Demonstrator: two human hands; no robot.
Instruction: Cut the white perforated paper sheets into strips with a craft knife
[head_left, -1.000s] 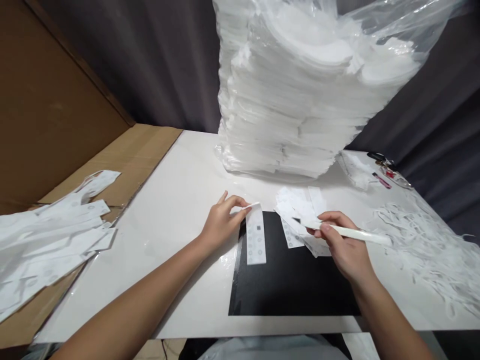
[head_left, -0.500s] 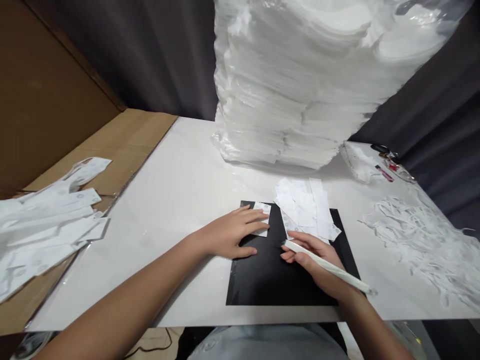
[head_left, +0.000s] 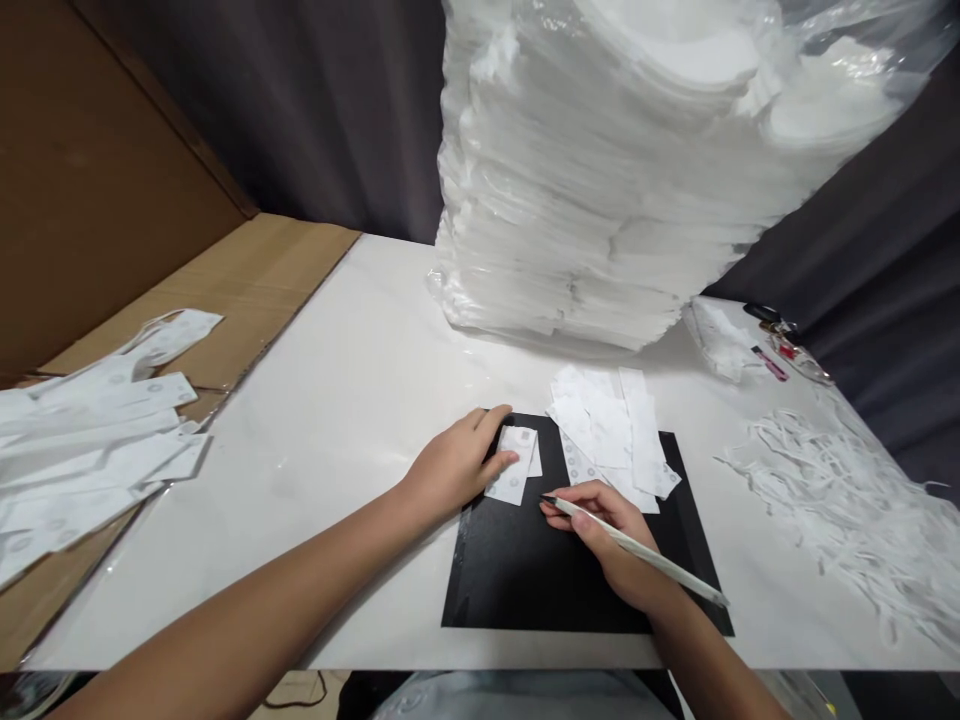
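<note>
The left hand [head_left: 454, 468] has its fingers [head_left: 501, 462] close together, pinching a small white label [head_left: 516, 478] on the black mat [head_left: 540, 590]. The right hand [head_left: 611, 545] pinches a thin white tool [head_left: 660, 562], tip near the label. Loose labels [head_left: 611, 430] lie just behind, and a bagged white stack [head_left: 622, 170] stands farther back on the worktop [head_left: 360, 400]

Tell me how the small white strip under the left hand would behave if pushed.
The white strip looks paper-thin and flat: probably floppy and light, likelier to buckle than slide. The left hand presses it onto the black mat, suggesting it shifts easily; the right hand holds a white tool.
</note>
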